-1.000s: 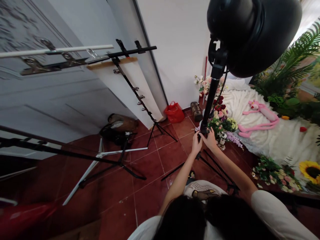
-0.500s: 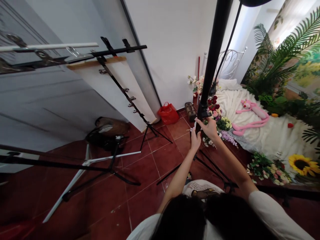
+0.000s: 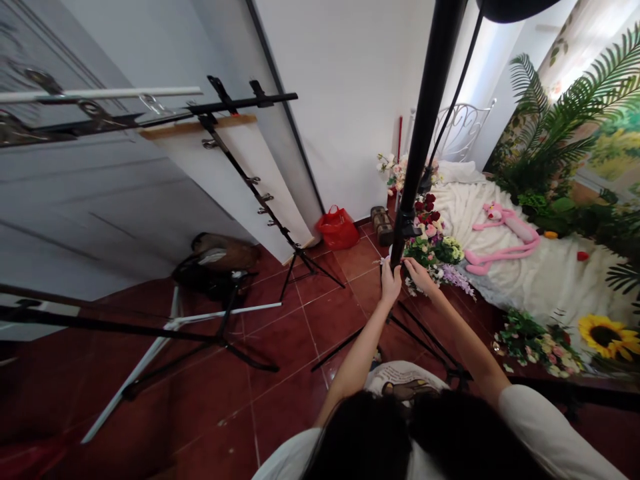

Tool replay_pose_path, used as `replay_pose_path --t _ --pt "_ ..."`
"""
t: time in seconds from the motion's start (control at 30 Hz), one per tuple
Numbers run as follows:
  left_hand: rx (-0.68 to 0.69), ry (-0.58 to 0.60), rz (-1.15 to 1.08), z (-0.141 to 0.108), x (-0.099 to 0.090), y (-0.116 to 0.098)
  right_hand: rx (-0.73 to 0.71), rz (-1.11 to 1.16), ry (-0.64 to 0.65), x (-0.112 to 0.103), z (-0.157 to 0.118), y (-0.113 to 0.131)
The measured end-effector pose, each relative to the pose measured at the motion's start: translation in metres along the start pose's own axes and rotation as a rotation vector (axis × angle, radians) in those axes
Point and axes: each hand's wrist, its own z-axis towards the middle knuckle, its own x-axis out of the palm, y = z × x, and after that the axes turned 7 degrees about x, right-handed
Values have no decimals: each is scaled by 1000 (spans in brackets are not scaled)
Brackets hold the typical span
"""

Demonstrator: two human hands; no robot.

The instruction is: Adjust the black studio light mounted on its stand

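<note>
A thick black stand pole [image 3: 419, 133] rises through the upper middle of the view, with a black clamp collar [image 3: 409, 225] on it. My left hand [image 3: 391, 281] is wrapped round the pole just below that collar. Something small and white shows beside its fingertips. On the pole's right side, my right hand [image 3: 419, 275] has its fingers pressed together at the pole; what they pinch, if anything, is too small to make out. A thin black cable [image 3: 456, 97] hangs beside the pole.
Clipped white backdrop boards [image 3: 265, 180] on a stand are to the left, near a red bag [image 3: 339, 228]. Tripod legs spread over the red tiled floor [image 3: 285, 340]. At right, a bed [image 3: 555, 283] holds a pink plush toy [image 3: 517, 230], beside flowers and a sunflower [image 3: 605, 333].
My right hand has moved down from just under the collar to beside my left hand, and its fingers have drawn together. My left hand stays on the pole.
</note>
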Motion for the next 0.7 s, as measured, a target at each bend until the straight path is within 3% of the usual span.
replay_pose_path --t 0.27,0.37,0.53,0.7 --pt "-28 3 -30 -1 0 -5 327 142 -262 16 28 10" --pt "-44 15 -54 -1 -2 -8 382 265 -296 21 31 14" --pt "-33 12 -1 -15 -10 -12 419 487 -200 13 11 6" --pt "-139 -113 72 -61 -18 0 528 583 -176 -1 -35 -23"
